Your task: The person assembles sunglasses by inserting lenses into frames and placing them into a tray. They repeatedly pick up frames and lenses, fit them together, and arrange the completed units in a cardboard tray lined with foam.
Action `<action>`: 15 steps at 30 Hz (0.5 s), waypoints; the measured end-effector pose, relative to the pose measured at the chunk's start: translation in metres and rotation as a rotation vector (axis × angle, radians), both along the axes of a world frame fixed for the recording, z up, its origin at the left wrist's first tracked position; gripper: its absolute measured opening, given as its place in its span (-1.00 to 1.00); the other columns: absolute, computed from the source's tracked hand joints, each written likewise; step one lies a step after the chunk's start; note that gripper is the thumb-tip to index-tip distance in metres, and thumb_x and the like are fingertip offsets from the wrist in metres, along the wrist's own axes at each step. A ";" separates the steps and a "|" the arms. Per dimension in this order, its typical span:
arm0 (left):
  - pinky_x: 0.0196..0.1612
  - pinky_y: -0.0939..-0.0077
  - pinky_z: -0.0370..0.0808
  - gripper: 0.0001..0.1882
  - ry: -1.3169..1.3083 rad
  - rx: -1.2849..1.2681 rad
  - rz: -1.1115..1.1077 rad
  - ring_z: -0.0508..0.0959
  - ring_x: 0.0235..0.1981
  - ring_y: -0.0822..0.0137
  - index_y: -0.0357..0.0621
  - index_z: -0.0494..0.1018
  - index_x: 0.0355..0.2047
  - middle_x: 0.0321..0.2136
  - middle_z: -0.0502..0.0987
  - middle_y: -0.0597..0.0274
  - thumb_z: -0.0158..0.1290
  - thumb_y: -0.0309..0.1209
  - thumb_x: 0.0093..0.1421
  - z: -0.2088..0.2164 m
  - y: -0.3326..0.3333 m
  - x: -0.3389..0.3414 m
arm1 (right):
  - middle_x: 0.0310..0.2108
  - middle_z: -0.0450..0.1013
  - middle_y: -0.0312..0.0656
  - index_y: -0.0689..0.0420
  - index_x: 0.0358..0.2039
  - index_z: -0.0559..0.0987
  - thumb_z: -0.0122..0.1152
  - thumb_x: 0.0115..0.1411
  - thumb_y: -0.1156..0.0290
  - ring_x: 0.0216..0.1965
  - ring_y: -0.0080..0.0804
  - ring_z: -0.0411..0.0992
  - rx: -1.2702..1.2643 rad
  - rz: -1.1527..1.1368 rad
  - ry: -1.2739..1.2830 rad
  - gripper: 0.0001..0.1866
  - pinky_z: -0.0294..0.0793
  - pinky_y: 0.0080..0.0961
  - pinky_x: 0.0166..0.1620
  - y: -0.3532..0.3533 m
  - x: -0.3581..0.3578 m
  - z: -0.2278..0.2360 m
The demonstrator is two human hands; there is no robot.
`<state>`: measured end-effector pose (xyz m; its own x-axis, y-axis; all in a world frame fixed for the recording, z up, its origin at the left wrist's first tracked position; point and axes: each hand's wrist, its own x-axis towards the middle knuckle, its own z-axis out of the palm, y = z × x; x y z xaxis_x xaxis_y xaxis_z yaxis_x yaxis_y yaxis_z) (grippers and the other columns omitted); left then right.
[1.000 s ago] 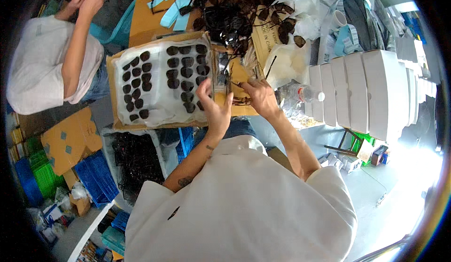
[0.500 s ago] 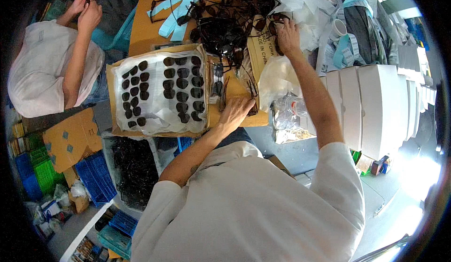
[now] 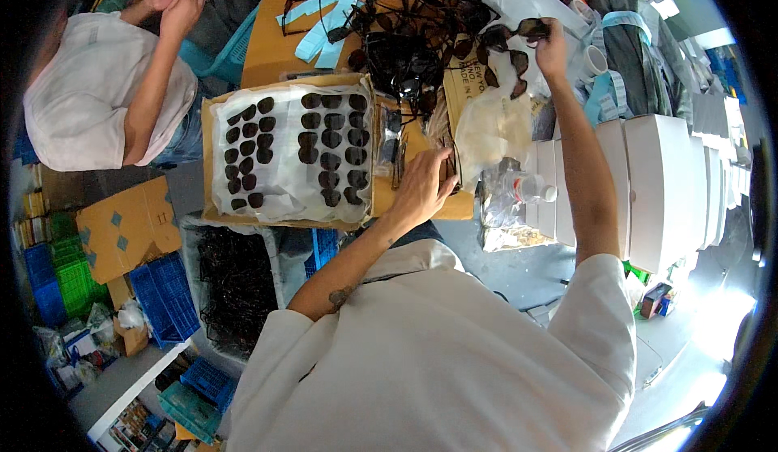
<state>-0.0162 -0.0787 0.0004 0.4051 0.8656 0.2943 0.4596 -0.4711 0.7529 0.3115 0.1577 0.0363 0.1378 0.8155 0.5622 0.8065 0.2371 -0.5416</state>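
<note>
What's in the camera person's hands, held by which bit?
The right hand holds dark sunglasses with rounded lenses by their right end. The left hand is by thin dark frames; any grip can't be told.

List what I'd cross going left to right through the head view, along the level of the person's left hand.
Co-worker in a white top → lined cardboard box with rows of dark lenses → left hand → clear plastic bottle → row of white boxes.

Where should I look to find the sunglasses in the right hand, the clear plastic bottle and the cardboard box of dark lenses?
Held sunglasses [image 3: 531, 29]: head view, on a dark lens.
Plastic bottle [image 3: 504, 188]: head view, on its clear body.
Cardboard box [image 3: 296, 223]: head view, near rim.
</note>
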 end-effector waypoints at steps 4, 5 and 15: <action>0.03 0.30 0.40 -0.60 -0.297 -0.229 0.009 0.46 -0.07 0.19 -0.22 0.21 0.05 -0.15 0.43 0.07 0.03 -0.38 0.27 0.002 -0.001 -0.001 | -0.41 0.50 -0.04 0.28 -0.05 0.32 -0.09 0.15 0.73 -0.43 -0.32 0.55 0.077 0.010 0.758 -0.67 0.55 -0.44 -0.33 -0.014 -0.013 0.023; 0.04 0.33 0.42 -0.64 -0.306 -0.283 -0.003 0.47 -0.06 0.27 -0.19 0.19 0.07 -0.15 0.44 0.12 -0.03 -0.41 0.31 0.005 -0.002 -0.005 | -0.42 0.50 -0.05 0.29 -0.04 0.31 -0.09 0.18 0.72 -0.44 -0.30 0.55 0.092 0.047 0.833 -0.68 0.55 -0.43 -0.32 -0.022 -0.019 0.032; 0.07 0.33 0.41 -0.63 -0.481 -0.655 -0.024 0.47 0.00 0.24 -0.21 0.18 0.09 -0.04 0.47 0.06 -0.07 -0.35 0.34 0.000 -0.002 -0.032 | -0.54 0.41 -0.15 0.24 -0.14 0.40 0.03 0.33 0.25 -0.68 -0.36 0.38 0.150 -0.193 1.292 -0.71 0.52 -0.41 -0.58 -0.056 -0.034 0.044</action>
